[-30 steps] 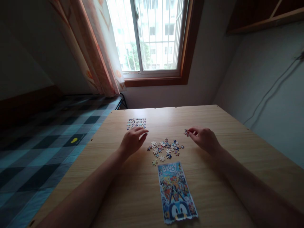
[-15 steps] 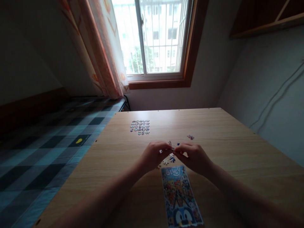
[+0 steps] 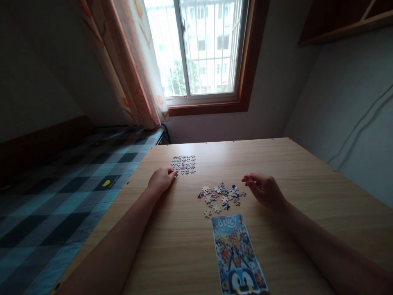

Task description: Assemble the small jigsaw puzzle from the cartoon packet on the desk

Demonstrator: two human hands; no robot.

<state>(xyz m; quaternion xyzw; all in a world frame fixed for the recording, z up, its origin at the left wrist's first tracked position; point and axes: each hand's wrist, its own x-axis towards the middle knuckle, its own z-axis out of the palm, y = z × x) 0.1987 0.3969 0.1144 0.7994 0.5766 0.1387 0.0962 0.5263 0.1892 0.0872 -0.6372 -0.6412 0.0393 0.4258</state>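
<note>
My left hand (image 3: 161,180) rests on the wooden table (image 3: 307,192) with its fingers pinched together. Its fingertips touch the near left corner of a neat grid of puzzle pieces (image 3: 183,164) and seem to hold a small piece there. My right hand (image 3: 264,189) lies to the right of a loose pile of puzzle pieces (image 3: 221,196). Its thumb and fingers are curled into a pinch, and what they hold is hidden. A tall colourful cartoon picture card (image 3: 238,258) lies flat just in front of the pile.
The table's left edge runs along a bed with a blue checked cover (image 3: 61,196). Behind the table are a window (image 3: 202,49), an orange curtain (image 3: 135,69) and a grey wall on the right with a cable (image 3: 359,127).
Both hands were together over the loose pile half a second ago. The left has since gone out to the grid's corner, the right to where a stray piece lay.
</note>
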